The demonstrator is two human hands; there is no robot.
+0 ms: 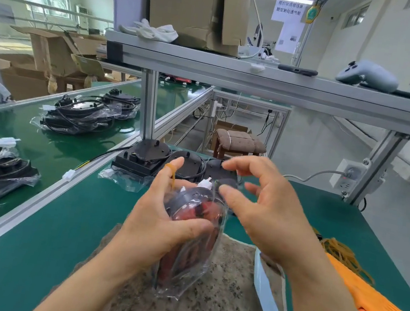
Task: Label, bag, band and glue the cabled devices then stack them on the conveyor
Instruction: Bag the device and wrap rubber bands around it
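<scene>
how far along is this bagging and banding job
Done: bagged devices sit stacked on the conveyor. In hand: the left hand grips a bagged device, a rubber band looped on its finger, not yet round the bag; the right hand is open beside it. Left: band, glue and stack this one, then the black devices waiting behind.

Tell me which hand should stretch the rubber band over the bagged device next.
Right, probably. The right hand is free and hovers beside the top of the bagged device; the left hand grips that device, with the rubber band looped on its finger.
</scene>
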